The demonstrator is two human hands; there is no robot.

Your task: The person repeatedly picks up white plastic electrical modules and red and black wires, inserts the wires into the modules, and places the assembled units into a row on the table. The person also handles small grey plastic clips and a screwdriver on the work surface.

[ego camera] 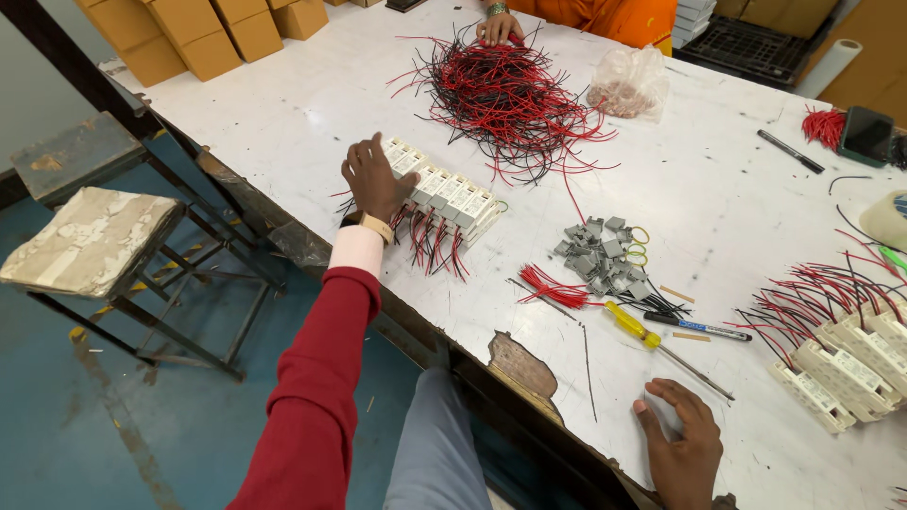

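White modules (442,192), wired in red and black, are lined up in a row near the worktop (283,113) edge and steadied under the left hand (375,179), laid open on them. Nothing is held by the right hand (682,436), which is pressed flat, fingers spread, on the worktop beside a yellow screwdriver (635,326), seemingly for support.

1. My left hand (375,179) covers the near end of the row of white modules (444,194), so I can't see what the fingers touch.
2. The co-worker's hand (499,26) gets cut off by the top edge.
3. The bag (628,83) contents are too blurry to tell.
4. My right hand (682,439) runs off the bottom edge.
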